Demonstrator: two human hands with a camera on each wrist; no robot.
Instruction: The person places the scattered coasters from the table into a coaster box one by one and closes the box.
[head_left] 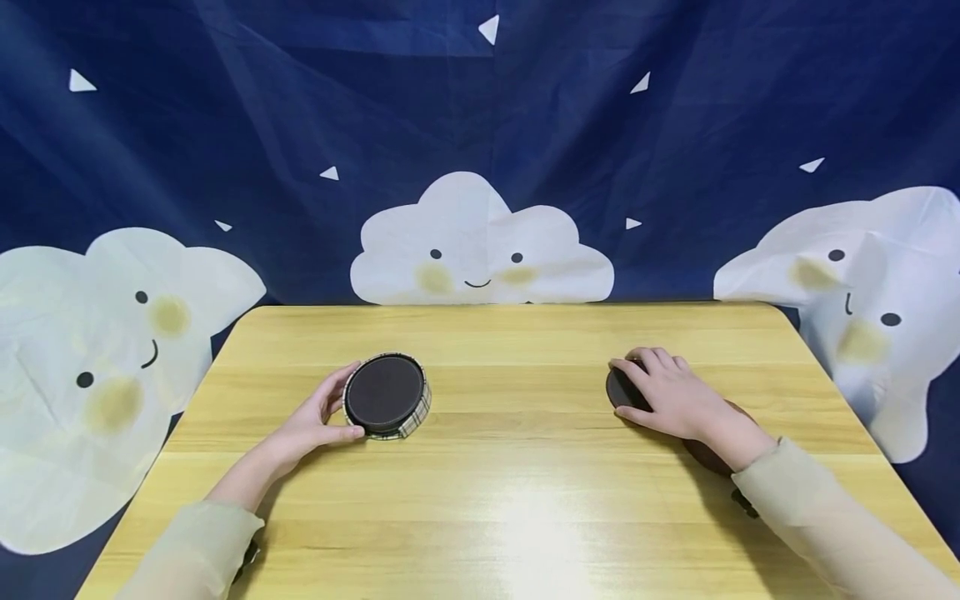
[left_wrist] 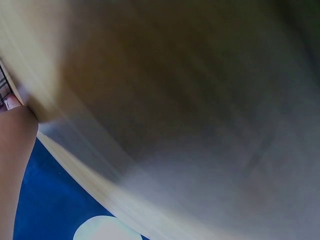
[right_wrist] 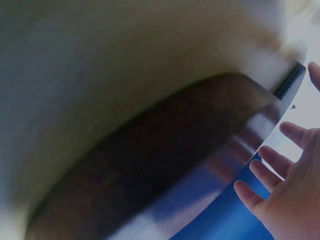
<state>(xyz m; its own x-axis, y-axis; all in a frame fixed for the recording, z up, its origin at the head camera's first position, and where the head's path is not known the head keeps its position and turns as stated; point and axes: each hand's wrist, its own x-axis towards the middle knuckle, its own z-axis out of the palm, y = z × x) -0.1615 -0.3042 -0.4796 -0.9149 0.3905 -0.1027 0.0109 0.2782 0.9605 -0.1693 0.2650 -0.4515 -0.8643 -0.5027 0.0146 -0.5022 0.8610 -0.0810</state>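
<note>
Dark blue cloth [head_left: 187, 125] printed with smiling white clouds and small white triangles hangs behind a pale yellow wooden worktop [head_left: 517, 500], which fills the lower half of the head view.

Left of centre on the worktop sits a round, shallow container with a plaid-patterned side and a dark brown top [head_left: 386, 395]. The left hand [head_left: 318, 421] cups its near-left side: the thumb lies against the lower edge and the fingers curl round the upper left of the rim, so the hand grips the container. A beige sleeve [head_left: 198, 550] covers that forearm down to the lower left of the frame.

Right of centre, well apart from the container, lies a flat dark brown round disc [head_left: 621, 388]. The right hand [head_left: 671, 398] rests on top of it, palm down, fingers spread and fairly straight, pressing flat rather than curling round it. A further dark brown edge shows from under the wrist [head_left: 708, 454]; I cannot tell whether it belongs to the same disc.

The left wrist view is badly blurred; only a strip of plaid at the far left edge [left_wrist: 4, 87] can be made out. The right wrist view shows outstretched fingers [right_wrist: 272, 160] at the lower right beside a blurred dark brown curved surface [right_wrist: 165, 165].
</note>
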